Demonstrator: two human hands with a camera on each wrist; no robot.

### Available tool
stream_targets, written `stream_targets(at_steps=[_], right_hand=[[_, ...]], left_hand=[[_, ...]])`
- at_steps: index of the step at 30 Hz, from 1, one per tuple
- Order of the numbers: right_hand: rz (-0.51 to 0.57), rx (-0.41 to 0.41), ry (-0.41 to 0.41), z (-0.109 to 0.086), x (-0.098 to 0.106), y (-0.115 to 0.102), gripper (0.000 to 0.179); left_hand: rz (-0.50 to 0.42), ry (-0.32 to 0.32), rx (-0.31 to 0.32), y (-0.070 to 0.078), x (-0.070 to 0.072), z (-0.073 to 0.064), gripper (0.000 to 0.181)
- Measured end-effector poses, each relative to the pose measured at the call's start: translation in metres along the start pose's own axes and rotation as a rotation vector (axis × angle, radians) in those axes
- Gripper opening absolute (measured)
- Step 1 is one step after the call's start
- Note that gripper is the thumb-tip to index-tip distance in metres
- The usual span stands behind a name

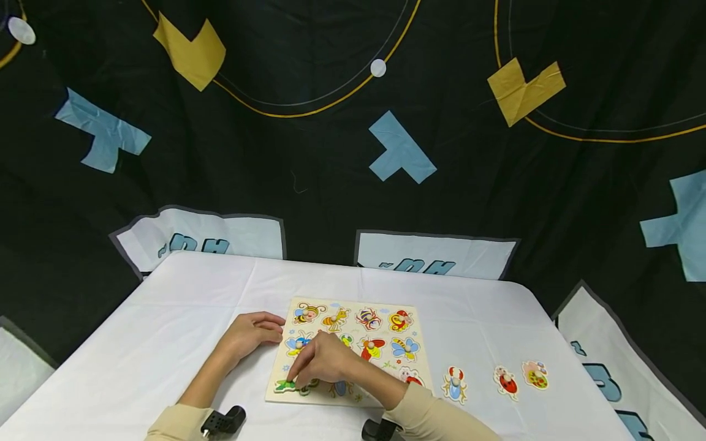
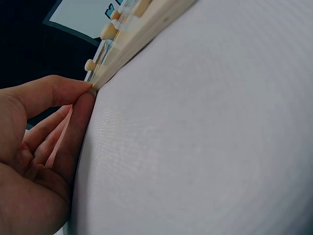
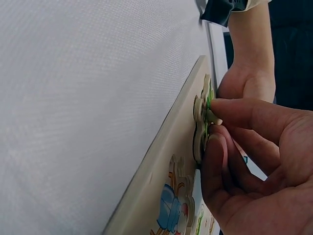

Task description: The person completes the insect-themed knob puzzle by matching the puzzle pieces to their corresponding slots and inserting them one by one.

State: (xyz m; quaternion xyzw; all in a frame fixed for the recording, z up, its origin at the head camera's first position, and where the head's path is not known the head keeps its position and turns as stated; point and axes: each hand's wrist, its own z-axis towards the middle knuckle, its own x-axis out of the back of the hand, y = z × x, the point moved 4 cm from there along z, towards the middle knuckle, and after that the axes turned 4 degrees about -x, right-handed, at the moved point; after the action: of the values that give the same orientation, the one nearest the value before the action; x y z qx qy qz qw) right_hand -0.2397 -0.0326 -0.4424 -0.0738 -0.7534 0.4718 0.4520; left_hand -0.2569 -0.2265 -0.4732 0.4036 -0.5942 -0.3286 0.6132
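A wooden insect puzzle board [image 1: 287, 398] lies on the white table. My right hand [image 1: 331, 358] is over its near left corner, thumb and fingers pinching the small knob of a green insect puzzle piece [image 1: 283, 386]. In the right wrist view this piece [image 3: 198, 142] sits at its recess, its side edge showing above the board. At the board's left edge, my left hand [image 1: 250, 337] grips with thumb and index fingertips, seen close up at the corner [image 2: 94, 88] in the left wrist view. The right hand and forearm hide part of the board's middle and near row.
Right of the board lie a loose blue bug piece [image 1: 455, 384], a red ladybug piece [image 1: 505, 382] and a pink piece with a yellow-green bug [image 1: 535, 375]. Several knobbed pieces, such as a spider [image 1: 368, 318], sit in the board. A dark curtain [image 1: 320, 184] hangs behind the table.
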Motion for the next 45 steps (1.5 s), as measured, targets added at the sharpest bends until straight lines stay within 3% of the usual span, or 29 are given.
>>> stream_targets(at_steps=[19,26,32,45], right_hand=[[0.049,-0.031,-0.025,-0.001,-0.002,0.003,0.010],[0.038,-0.034,0.001,-0.004,0.001,0.001,0.014],[0.053,-0.032,0.013,-0.007,0.003,0.004,0.014],[0.064,-0.068,0.090,-0.017,0.030,0.012,0.013]], left_hand=[[0.020,0.002,-0.013,0.000,0.001,-0.002,0.035],[0.015,0.006,-0.003,-0.002,0.001,-0.002,0.036],[-0.006,-0.009,-0.030,-0.001,0.000,-0.002,0.039],[0.002,-0.014,-0.035,0.003,0.000,-0.004,0.041]])
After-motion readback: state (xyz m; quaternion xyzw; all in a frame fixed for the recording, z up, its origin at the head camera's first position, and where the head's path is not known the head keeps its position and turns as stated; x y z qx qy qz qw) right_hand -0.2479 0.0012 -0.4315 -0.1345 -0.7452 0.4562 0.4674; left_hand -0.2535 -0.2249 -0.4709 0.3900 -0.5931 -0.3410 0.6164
